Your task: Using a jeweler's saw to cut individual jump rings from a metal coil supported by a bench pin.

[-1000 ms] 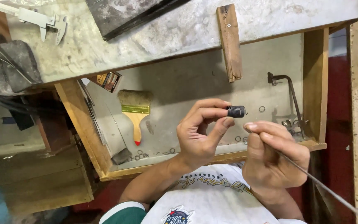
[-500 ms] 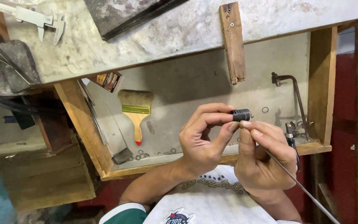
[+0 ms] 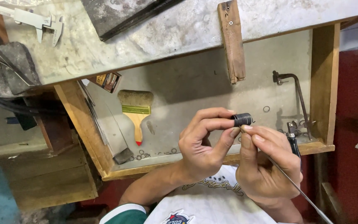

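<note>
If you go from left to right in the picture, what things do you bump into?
Caliper → paintbrush → left hand → dark coil → right hand → bent metal rod.

A drawer sticks out under the worktop. A brush lies in it on the left. Pliers lie on the right. Small rings sit near the front. A caliper lies on the worktop, far left.
</note>
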